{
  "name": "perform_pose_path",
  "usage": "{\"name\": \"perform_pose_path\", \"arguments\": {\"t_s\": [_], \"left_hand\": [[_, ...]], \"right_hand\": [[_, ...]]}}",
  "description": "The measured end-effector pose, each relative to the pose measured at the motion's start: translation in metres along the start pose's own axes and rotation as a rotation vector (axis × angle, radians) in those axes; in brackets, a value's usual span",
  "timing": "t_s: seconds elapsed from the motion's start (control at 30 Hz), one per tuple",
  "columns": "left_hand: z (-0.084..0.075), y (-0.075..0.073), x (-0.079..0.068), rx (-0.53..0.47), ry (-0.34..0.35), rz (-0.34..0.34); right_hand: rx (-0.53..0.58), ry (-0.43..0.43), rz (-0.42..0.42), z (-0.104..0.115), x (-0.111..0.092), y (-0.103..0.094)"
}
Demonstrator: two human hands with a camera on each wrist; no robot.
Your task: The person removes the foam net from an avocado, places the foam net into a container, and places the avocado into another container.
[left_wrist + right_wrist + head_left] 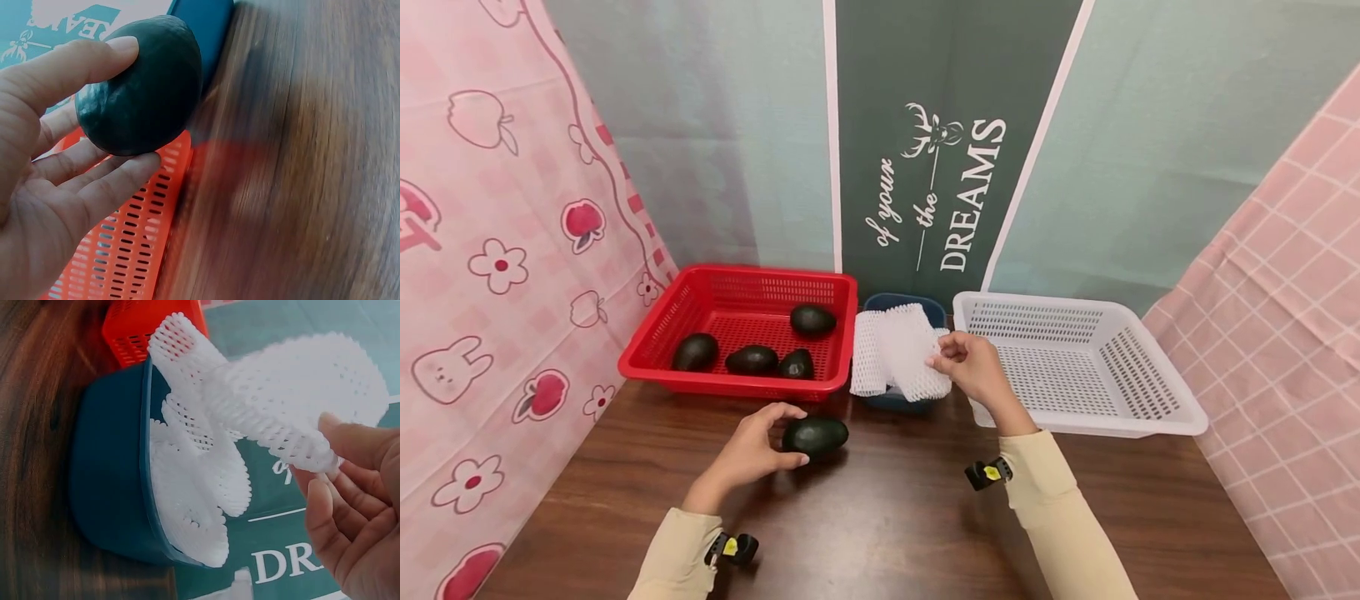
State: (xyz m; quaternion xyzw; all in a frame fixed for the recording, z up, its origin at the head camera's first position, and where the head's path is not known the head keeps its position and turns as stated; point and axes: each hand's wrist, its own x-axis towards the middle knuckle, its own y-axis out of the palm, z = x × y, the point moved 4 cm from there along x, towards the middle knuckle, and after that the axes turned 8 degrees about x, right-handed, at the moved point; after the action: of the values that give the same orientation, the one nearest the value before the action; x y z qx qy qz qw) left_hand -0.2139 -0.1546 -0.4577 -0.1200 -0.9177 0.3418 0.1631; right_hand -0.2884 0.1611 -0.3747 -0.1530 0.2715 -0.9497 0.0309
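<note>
My left hand (756,446) grips a dark green avocado (817,437) between thumb and fingers, in front of the red basket (737,385). The left wrist view shows the same avocado (147,87) with the thumb on one side and fingertips on the other. My right hand (973,367) pinches the edge of a white foam net sleeve (913,350) over the dark blue bin (898,403). In the right wrist view, thumb and fingers hold that foam net sleeve (300,381) by one corner. Several more foam net sleeves (194,487) lie inside the bin.
Several avocados (752,360) lie in the red basket at the left. A white plastic basket (1075,423) stands to the right of the bin. Printed curtains (737,125) hang behind and at both sides of the brown wooden table (880,517).
</note>
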Motion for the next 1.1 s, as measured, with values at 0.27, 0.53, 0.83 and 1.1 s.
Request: {"name": "perform_pose_path", "arguments": {"t_s": [0.27,0.53,0.83,1.1], "left_hand": [[0.008,-0.007,-0.005,-0.010,-0.037,-0.022],[0.012,-0.016,-0.010,-0.032,-0.089,-0.038],[0.016,-0.021,-0.012,-0.035,-0.124,-0.055],[0.016,-0.021,-0.012,-0.031,-0.129,-0.064]], "right_hand": [[0.076,0.165,0.005,-0.007,0.015,0.011],[0.088,0.190,-0.183,-0.016,0.024,0.015],[-0.146,0.169,-0.174,-0.014,0.025,0.015],[-0.162,0.157,-0.172,-0.013,0.021,0.012]]}}
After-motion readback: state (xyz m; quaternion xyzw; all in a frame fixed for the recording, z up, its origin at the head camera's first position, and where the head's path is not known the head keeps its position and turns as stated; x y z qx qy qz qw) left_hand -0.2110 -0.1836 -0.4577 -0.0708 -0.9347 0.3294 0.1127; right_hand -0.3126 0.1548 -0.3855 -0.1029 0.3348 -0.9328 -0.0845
